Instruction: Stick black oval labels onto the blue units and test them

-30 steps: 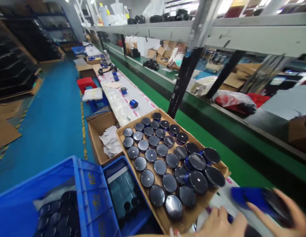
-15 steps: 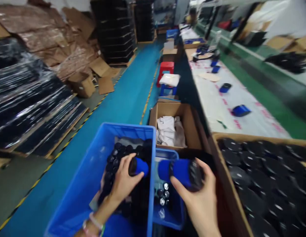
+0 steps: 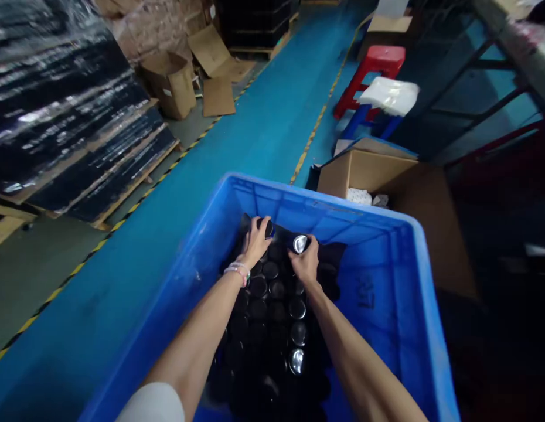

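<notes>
Both my hands are down inside a large blue plastic crate (image 3: 387,293), at its far end. My left hand (image 3: 255,240) is wrapped round a short cylinder with a black round top (image 3: 266,227); a little blue shows on its side. Just right of it, my right hand (image 3: 306,262) grips another cylinder with a shiny round top (image 3: 300,244). Below and in front of my hands stand several black round-topped cylinders (image 3: 297,308) in close rows. Dark sheet material shows around them. My fingers hide most of both held cylinders.
An open cardboard box (image 3: 439,223) with white material stands beyond the crate's right side. Behind it are a red stool (image 3: 384,55) and a white-topped blue stool (image 3: 389,94). Wrapped black stacks on pallets (image 3: 79,105) line the left, past a striped floor line.
My view has swung down and to the left over the large crate. Both hands, raised near the crate's right edge before with blue cylinders, are now low inside it at the far end.
</notes>
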A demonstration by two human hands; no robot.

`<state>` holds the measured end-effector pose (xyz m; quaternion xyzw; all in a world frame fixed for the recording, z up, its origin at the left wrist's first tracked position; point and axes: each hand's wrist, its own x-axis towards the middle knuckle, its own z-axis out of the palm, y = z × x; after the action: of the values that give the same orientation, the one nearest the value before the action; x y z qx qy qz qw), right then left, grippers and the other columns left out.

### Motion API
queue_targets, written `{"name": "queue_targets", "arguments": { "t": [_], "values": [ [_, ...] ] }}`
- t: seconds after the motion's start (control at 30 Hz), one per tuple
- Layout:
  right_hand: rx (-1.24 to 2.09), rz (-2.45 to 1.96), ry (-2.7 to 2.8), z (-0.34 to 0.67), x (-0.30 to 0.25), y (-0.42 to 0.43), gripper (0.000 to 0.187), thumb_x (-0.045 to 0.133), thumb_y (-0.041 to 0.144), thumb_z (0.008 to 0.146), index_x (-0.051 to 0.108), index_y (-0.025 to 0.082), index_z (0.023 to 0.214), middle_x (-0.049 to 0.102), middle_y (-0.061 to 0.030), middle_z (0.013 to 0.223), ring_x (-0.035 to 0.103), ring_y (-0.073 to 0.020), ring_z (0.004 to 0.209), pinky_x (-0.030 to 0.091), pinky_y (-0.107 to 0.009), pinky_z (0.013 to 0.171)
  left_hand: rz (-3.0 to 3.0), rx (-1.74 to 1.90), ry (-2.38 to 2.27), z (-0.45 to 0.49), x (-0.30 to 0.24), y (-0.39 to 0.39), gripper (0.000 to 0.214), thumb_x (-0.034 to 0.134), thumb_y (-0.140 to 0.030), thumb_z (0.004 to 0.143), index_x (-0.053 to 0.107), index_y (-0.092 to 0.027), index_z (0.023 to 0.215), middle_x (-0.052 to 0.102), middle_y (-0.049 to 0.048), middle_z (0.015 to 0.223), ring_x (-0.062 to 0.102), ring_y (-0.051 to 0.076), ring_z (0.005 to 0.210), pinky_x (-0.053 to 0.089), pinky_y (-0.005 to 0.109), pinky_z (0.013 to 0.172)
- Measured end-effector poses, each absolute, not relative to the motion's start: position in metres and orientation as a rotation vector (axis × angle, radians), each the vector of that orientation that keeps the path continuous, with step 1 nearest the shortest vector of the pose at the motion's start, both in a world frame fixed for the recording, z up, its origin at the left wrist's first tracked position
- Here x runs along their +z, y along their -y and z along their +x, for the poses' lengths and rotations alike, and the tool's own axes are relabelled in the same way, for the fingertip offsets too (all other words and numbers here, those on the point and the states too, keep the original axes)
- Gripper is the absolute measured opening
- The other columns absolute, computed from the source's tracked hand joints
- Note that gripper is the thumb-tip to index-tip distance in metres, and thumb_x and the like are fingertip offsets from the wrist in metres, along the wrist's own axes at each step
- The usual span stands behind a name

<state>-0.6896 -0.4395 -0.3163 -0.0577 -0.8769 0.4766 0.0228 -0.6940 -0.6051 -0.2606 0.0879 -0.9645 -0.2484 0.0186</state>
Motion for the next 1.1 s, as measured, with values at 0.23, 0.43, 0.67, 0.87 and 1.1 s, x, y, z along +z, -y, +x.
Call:
{"name": "queue_targets", "arguments": {
  "t": [0.23,0.43,0.67,0.87,1.1],
  "values": [
    [1.313,0.112,2.917,-0.699,-0.36,0.44,0.04,0.06,0.037,0.094,0.052,0.017,0.127,0.054,-0.0099,0.124,0.056,-0.0255,0.107,0.048,-0.047,0.09,0.162,-0.67,3.147,-0.71,-0.319,0.623,0.046,0.06,-0.03,0.091,0.046,-0.021,0.134,0.048,0.0112,0.137,0.057,0.026,0.112,0.052,0.048,0.091],
    [1.158,-0.157,2.726,-0.695,-0.343,0.424,0.047,0.062,0.041,0.092,0.05,0.017,0.13,0.049,-0.0107,0.131,0.049,-0.0294,0.117,0.039,-0.053,0.099,0.169,-0.51,3.095,-0.701,-0.31,0.631,0.049,0.06,-0.035,0.091,0.044,-0.02,0.135,0.045,0.0117,0.139,0.05,0.03,0.121,0.045,0.053,0.098],
    [1.096,-0.464,2.538,-0.691,-0.347,0.394,0.055,0.061,0.039,0.093,0.039,0.02,0.14,0.04,-0.0124,0.14,0.045,-0.0319,0.121,0.041,-0.054,0.098,-0.054,-0.434,3.086,-0.687,-0.311,0.595,0.048,0.057,-0.035,0.092,0.044,-0.02,0.136,0.047,0.0111,0.139,0.051,0.028,0.121,0.045,0.052,0.099],
    [1.047,-0.338,2.679,-0.68,-0.36,0.379,0.044,0.061,0.037,0.093,0.048,0.017,0.13,0.049,-0.011,0.129,0.053,-0.0271,0.111,0.047,-0.048,0.091,-0.016,-0.362,3.154,-0.703,-0.331,0.576,0.047,0.058,-0.032,0.092,0.045,-0.02,0.135,0.045,0.0117,0.141,0.048,0.03,0.125,0.041,0.055,0.102],
    [0.92,-0.37,2.812,-0.676,-0.356,0.395,0.032,0.062,0.034,0.092,0.057,0.016,0.118,0.052,-0.0094,0.127,0.051,-0.0273,0.115,0.043,-0.05,0.096,-0.053,-0.289,3.198,-0.705,-0.33,0.578,0.047,0.059,-0.033,0.092,0.046,-0.02,0.135,0.045,0.0115,0.142,0.046,0.031,0.127,0.039,0.057,0.104]
  ]
}}
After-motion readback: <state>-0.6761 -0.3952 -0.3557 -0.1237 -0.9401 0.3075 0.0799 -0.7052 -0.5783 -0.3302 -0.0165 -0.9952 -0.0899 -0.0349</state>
